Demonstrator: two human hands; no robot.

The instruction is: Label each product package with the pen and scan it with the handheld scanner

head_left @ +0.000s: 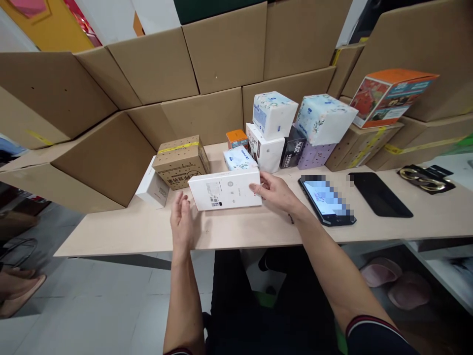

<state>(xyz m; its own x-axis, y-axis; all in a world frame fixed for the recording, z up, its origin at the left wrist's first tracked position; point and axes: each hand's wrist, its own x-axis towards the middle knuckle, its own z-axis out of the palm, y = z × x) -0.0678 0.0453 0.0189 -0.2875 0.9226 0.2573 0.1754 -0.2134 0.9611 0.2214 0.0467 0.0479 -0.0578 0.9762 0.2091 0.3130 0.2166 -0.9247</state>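
A flat white box [236, 193] with small print and a label stands on its long edge, at or just above the tabletop. My right hand [275, 192] grips its right end, thumb on the near face and fingers behind. Just off the box's left end is my left hand [181, 217], fingers apart and holding nothing. Behind the white box lies a blue-and-white tissue pack [239, 158], partly hidden. To the left are a brown carton [181, 160] with yellow tape and a small white box [153, 187] leaning against it.
Tissue packs [275, 116], a white carton [268, 150] and an orange box [393, 98] are stacked at the back right. A lit phone [325, 197], a black flat panel [380, 195] and packaged gold-coloured rings [424, 177] lie on the table [129, 236]. Cardboard walls [221, 59] enclose the back.
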